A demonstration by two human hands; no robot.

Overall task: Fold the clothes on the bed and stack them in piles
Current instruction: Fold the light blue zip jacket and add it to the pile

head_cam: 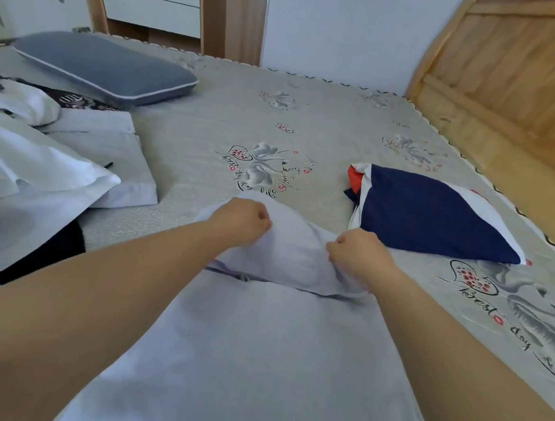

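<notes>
From the head view, a pale lilac garment (258, 343) lies flat on the bed (327, 120), running from the person toward the navy folded garment (430, 213), which sits just beyond and to the right of its far end. The left hand (241, 220) and right hand (356, 254) are both curled tight, each pinching the lifted far edge of the lilac cloth, probably to bring that end back over the rest for a fold. Well to the left of the navy piece wait unfolded white clothes (38, 169), what looks like a folded white piece among them, and farther back a grey pillow (107, 68).
</notes>
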